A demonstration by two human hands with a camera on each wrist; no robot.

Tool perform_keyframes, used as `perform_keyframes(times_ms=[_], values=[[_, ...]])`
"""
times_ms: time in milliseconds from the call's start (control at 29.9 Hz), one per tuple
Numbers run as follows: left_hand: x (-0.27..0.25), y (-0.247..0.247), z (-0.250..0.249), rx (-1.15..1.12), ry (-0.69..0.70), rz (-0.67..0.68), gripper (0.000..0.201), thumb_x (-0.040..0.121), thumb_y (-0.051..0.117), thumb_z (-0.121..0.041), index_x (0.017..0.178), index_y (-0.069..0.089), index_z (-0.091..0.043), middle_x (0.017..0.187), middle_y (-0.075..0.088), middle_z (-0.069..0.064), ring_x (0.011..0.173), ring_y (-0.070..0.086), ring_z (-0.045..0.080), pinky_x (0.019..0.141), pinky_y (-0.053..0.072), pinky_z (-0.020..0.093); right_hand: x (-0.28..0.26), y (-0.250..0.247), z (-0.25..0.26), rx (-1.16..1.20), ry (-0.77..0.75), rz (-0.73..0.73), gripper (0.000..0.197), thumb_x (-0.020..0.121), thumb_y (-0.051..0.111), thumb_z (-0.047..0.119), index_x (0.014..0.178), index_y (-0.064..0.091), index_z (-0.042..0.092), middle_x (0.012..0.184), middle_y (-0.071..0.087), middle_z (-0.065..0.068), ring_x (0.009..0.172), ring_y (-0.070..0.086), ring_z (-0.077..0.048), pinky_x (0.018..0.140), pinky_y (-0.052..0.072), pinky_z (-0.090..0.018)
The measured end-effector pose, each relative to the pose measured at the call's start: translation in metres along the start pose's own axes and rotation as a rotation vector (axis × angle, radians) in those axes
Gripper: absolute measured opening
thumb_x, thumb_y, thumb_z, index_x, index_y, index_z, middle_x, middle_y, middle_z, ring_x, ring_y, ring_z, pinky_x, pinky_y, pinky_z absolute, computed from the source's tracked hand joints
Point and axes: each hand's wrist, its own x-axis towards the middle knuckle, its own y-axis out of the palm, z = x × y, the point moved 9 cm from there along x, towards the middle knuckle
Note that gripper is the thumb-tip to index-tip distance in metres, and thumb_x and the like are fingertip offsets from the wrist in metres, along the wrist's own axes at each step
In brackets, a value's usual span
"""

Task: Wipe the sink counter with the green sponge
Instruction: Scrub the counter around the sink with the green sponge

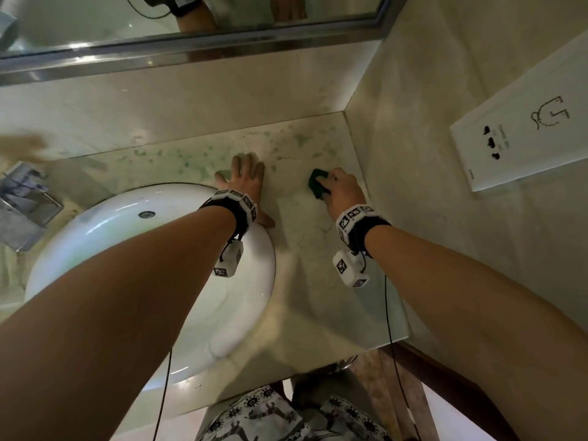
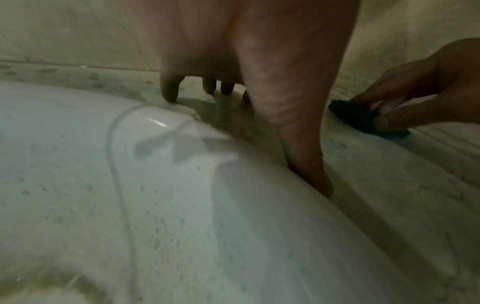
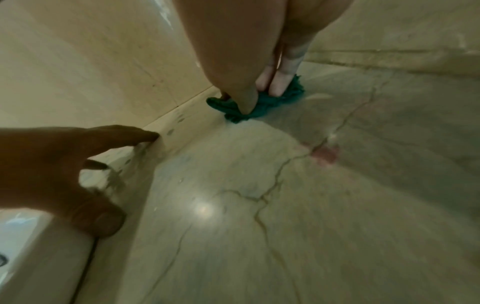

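Observation:
The green sponge (image 1: 317, 183) lies on the marble sink counter (image 1: 321, 249) near the right wall. My right hand (image 1: 340, 192) grips it, thumb on one side and fingers on the other, pressing it onto the stone. The right wrist view shows the sponge (image 3: 262, 100) squeezed under those fingers. My left hand (image 1: 246, 183) rests flat on the counter beside the basin rim, fingers spread and straight. In the left wrist view the fingertips (image 2: 168, 90) touch the counter and the sponge (image 2: 361, 117) lies to the right.
A white oval basin (image 1: 152, 268) fills the left of the counter, with a chrome tap (image 1: 22, 198) at far left. Greenish wet spots (image 1: 191, 157) dot the back strip. The mirror (image 1: 159, 23) hangs above, and a white socket plate (image 1: 528, 135) is on the right wall.

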Motion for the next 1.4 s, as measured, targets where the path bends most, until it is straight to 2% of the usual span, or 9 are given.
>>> perform_keyframes(times_ms=[134,267,368,468,635,735,936,1270,1404], values=[[0.002,0.000,-0.001,0.001,0.004,0.018,0.147,0.045,0.083,-0.071,0.155,0.001,-0.019,0.161,-0.007,0.007,0.148,-0.006,0.032,0.113,0.017,0.062,0.027,-0.010,-0.010,-0.068,0.026,0.011,0.040,0.089,0.052,0.011,0.129,0.055,0.017,0.127,0.049,-0.015,0.112,0.048,-0.032,0.092,0.043,-0.037],[0.003,0.001,0.000,0.015,-0.006,0.023,0.148,0.044,0.082,-0.072,0.156,0.000,-0.019,0.162,-0.007,0.007,0.149,-0.005,0.031,0.113,0.019,0.062,0.052,-0.020,-0.025,0.208,0.172,-0.091,0.024,0.094,0.054,0.029,0.109,0.056,0.010,0.113,0.055,-0.017,0.090,0.055,-0.027,0.072,0.046,-0.027],[0.003,0.001,-0.001,0.021,0.000,0.034,0.148,0.045,0.082,-0.073,0.156,-0.001,-0.019,0.162,-0.008,0.006,0.149,-0.006,0.031,0.113,0.019,0.062,0.067,-0.028,-0.031,0.414,0.283,-0.135,0.016,0.092,0.057,0.034,0.092,0.049,0.020,0.107,0.054,-0.013,0.093,0.058,-0.031,0.074,0.049,-0.032],[0.003,0.002,-0.001,0.018,-0.002,0.035,0.147,0.045,0.082,-0.072,0.156,0.000,-0.020,0.161,-0.007,0.006,0.149,-0.005,0.031,0.113,0.019,0.063,0.079,-0.031,-0.038,0.497,0.387,-0.157,0.016,0.093,0.056,0.031,0.094,0.047,0.017,0.106,0.045,-0.007,0.097,0.056,-0.027,0.074,0.043,-0.027],[0.002,0.000,-0.001,0.019,0.004,0.034,0.146,0.045,0.082,-0.072,0.155,0.001,-0.019,0.161,-0.005,0.006,0.148,-0.004,0.031,0.112,0.021,0.063,0.083,-0.023,-0.023,0.425,0.407,-0.007,0.033,0.092,0.057,0.022,0.121,0.047,0.009,0.123,0.050,-0.016,0.109,0.056,-0.031,0.089,0.052,-0.040],[0.001,-0.002,-0.001,0.012,0.015,0.026,0.147,0.043,0.083,-0.072,0.155,0.004,-0.019,0.160,-0.002,0.007,0.148,-0.002,0.032,0.111,0.022,0.064,0.064,-0.016,0.001,0.231,0.168,-0.063,0.030,0.092,0.055,0.022,0.119,0.049,0.009,0.116,0.052,-0.017,0.099,0.057,-0.033,0.076,0.048,-0.029],[-0.001,-0.004,-0.001,0.002,0.019,0.031,0.147,0.044,0.083,-0.072,0.156,0.003,-0.018,0.161,-0.003,0.007,0.148,-0.003,0.032,0.112,0.021,0.064,0.034,0.000,0.023,-0.281,-0.186,-0.001,0.044,0.091,0.056,0.013,0.134,0.054,0.022,0.134,0.050,-0.011,0.111,0.050,-0.037,0.090,0.041,-0.039],[0.001,-0.002,0.000,-0.015,0.023,0.007,0.147,0.041,0.083,-0.072,0.155,0.006,-0.020,0.160,-0.002,0.005,0.148,-0.003,0.031,0.112,0.021,0.064,0.070,-0.022,-0.021,-0.474,0.276,0.024,0.062,0.096,0.043,0.016,0.150,0.015,0.005,0.153,0.018,-0.018,0.134,0.028,-0.041,0.112,0.030,-0.045],[0.000,-0.002,0.000,-0.012,0.019,0.009,0.146,0.043,0.084,-0.070,0.155,0.006,-0.020,0.160,-0.002,0.005,0.148,-0.002,0.031,0.113,0.020,0.063,0.083,-0.026,-0.002,-0.588,0.271,0.037,0.059,0.099,0.039,0.025,0.147,0.017,-0.002,0.153,0.016,-0.023,0.139,0.020,-0.040,0.113,0.025,-0.049]])
